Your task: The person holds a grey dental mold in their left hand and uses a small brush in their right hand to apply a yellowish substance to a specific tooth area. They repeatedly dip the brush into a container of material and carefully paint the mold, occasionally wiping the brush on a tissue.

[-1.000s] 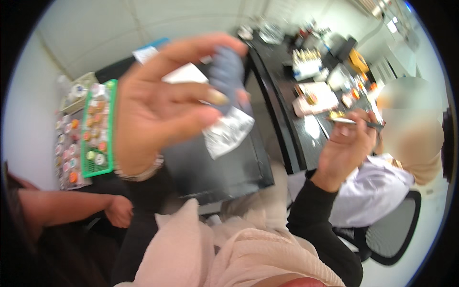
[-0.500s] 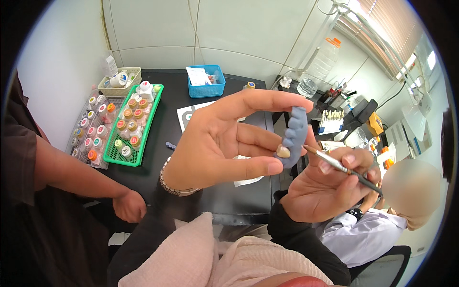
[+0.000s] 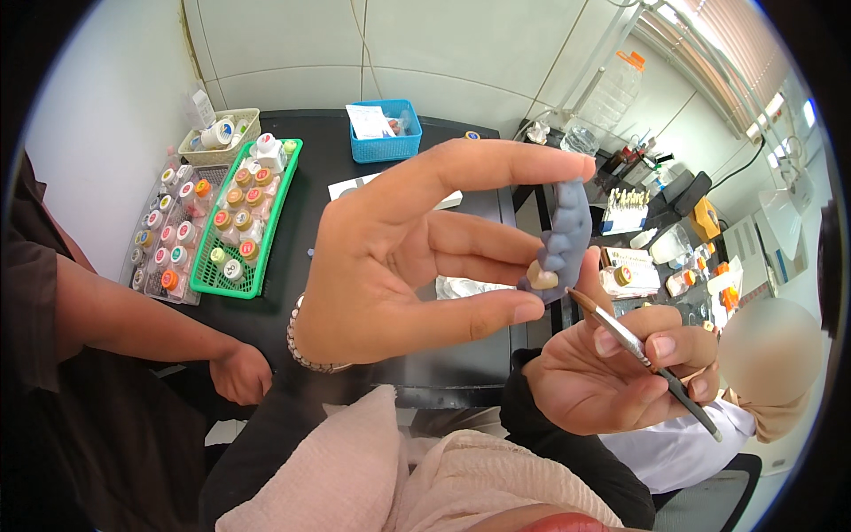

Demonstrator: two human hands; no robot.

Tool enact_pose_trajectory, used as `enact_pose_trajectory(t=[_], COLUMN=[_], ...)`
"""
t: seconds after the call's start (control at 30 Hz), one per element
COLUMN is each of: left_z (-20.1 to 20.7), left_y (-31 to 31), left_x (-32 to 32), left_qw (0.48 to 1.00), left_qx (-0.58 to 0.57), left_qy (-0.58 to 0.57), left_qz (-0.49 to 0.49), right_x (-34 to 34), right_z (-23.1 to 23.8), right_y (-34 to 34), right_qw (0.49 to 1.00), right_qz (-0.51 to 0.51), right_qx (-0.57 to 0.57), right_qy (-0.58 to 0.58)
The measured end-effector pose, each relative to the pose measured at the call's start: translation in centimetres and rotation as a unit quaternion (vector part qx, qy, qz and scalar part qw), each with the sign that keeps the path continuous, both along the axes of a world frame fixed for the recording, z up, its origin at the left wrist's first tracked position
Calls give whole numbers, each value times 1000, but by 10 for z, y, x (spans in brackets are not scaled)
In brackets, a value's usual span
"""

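Note:
Between the thumb and index finger of my left hand (image 3: 381, 257), a grey-blue dental model (image 3: 569, 230) with a row of teeth is held upright by its two ends. One cream-coloured tooth crown (image 3: 542, 278) sits near its lower end, close to my thumb. My right hand (image 3: 594, 377) is closed round a fine paintbrush (image 3: 623, 335) with a silver ferrule and dark handle. The brown bristles point up-left and come right up to the model's lower right edge, beside the crown. Whether they touch it, I cannot tell.
On the black table (image 3: 306, 213) stand a green basket (image 3: 259, 285) of capped jars, a grey tray of more jars and a blue basket (image 3: 385, 151). A person's arm (image 3: 142, 315) is at left; another person (image 3: 687, 448) sits at right, near a white box (image 3: 631, 270).
The model has shifted slightly right in the view and turned, showing more of its row of teeth edge-on. My right hand and the paintbrush have moved a little lower.

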State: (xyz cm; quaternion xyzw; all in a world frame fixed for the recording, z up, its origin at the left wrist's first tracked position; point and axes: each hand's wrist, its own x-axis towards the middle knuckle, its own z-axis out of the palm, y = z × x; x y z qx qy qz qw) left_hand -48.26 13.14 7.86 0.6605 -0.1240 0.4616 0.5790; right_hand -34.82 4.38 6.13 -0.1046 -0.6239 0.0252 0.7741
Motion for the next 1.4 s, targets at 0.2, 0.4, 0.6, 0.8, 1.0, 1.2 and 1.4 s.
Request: enact_pose_trajectory(t=[0.2, 0.4, 0.6, 0.8, 1.0, 1.2, 1.4], left_z=[-2, -4, -3, -2, 0, 1, 0], left_y=[-1, 0, -1, 1, 1, 2, 6], left_x=[0, 0, -1, -2, -2, -2, -1], left_qw=[1000, 999, 999, 999, 999, 998, 994], left_qx=[20, 35, 30, 28, 35, 55, 105], left_qy=[-7, -4, 5, 12, 18, 25, 28], left_qz=[12, 30, 27, 21, 22, 21, 2], right_x=[2, 20, 52, 55, 37, 18, 10], right_z=[-1, -3, 3, 5, 2, 2, 3], right_y=[1, -9, -25, -21, -16, -8, -6], right_qw=[1000, 988, 911, 897, 953, 986, 995], right_qz=[10, 129, 297, 321, 234, 134, 74], right_qx=[-8, -67, -230, -249, -162, -90, -60], right_qy=[-7, -59, -172, -173, -105, -45, -18])
